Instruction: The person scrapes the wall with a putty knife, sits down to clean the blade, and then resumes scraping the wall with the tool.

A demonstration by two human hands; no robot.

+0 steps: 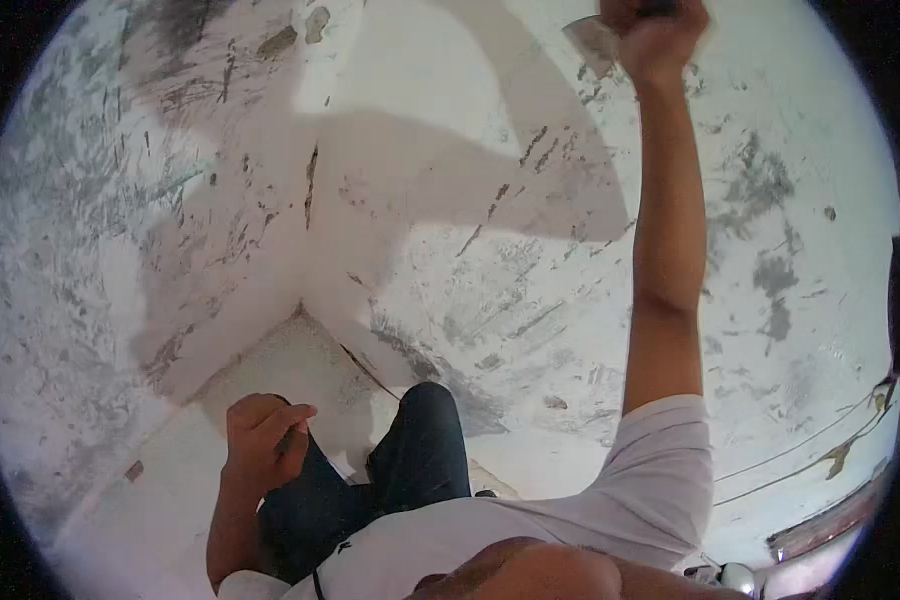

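My right hand (662, 42) is stretched up to the top edge of the view, closed around the dark handle of a putty knife. Its flat, wide blade (590, 44) sticks out to the left of the fist, close to the patchy white wall (530, 330); whether it touches cannot be made out. Low on the left, my left hand (265, 437) hangs in front of my knee, fingers curled and thumb near the index finger. Nothing shows in it.
Two walls meet at a corner (300, 300), with dark scrapes and grey patches across both. My bent knees (430, 420) are near the floor (300, 365). Thin cords (800, 470) run along the right, by a brownish plank-like piece (830, 525).
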